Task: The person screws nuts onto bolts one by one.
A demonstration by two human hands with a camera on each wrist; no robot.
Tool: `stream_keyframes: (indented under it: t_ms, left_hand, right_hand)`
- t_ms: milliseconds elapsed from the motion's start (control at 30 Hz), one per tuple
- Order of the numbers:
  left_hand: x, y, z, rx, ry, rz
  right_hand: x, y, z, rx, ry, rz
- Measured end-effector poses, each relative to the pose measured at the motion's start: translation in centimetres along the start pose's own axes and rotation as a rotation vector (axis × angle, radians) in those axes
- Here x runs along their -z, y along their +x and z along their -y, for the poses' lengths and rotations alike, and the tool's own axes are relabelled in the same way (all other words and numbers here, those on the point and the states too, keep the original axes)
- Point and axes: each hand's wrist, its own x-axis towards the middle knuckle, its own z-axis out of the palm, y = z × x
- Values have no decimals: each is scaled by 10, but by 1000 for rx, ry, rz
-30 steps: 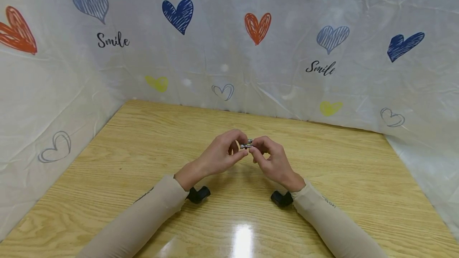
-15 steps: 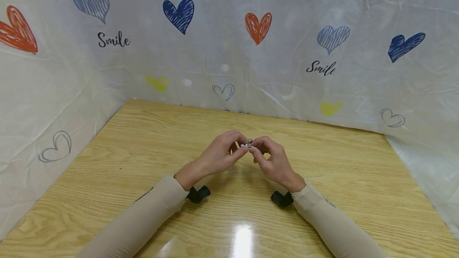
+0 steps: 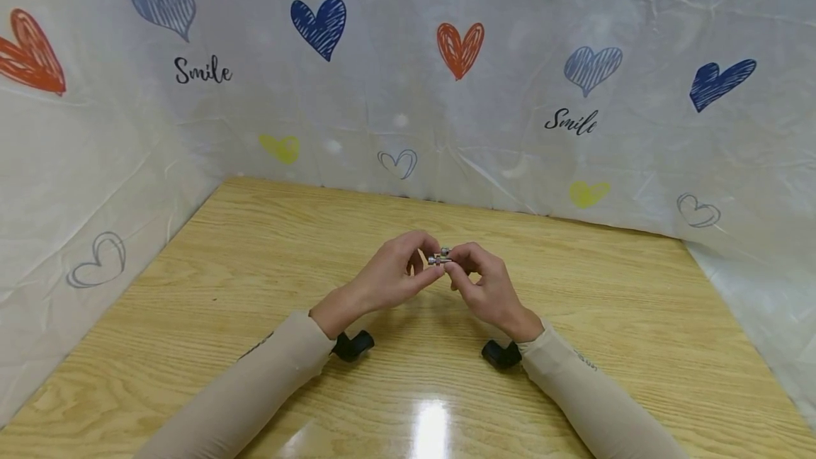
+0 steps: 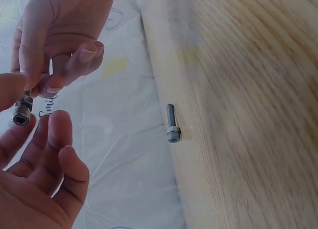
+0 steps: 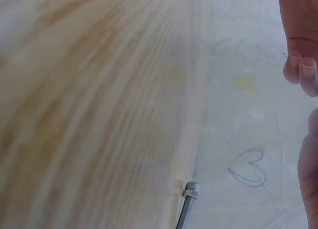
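Note:
My right hand (image 3: 487, 285) pinches the shank of a metal socket-head bolt (image 3: 433, 261) between thumb and index finger, above the table. The bolt head points to the left, and a nut (image 4: 27, 102) sits just behind it on the shank. My left hand (image 3: 395, 271) curves its thumb and index finger around the head and nut; in the left wrist view a left fingertip (image 4: 22, 139) lies against the head. How firmly it holds cannot be seen. A second bolt (image 4: 172, 122) with a nut near its head lies on the table behind the hands.
The wooden table (image 3: 255, 289) spreads beneath both forearms. A white backdrop (image 3: 497, 133) printed with hearts rises at the back edge and at both sides. Black wrist mounts (image 3: 353, 347) poke out from the sleeves.
The left thumb and index finger shift slightly around the nut and bolt head. The right hand holds the shank in the same place, and the lying bolt stays put.

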Motion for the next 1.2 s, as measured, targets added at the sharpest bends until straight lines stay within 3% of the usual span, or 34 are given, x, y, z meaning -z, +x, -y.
stream_keyframes:
  t_ms: [467, 1200]
  left_hand:
    - [1, 0, -3, -35, 19, -13]
    - [0, -1, -3, 73, -1, 22]
  right_hand:
    - [0, 0, 1, 11, -6, -2]
    - [-1, 0, -2, 37, -11, -14]
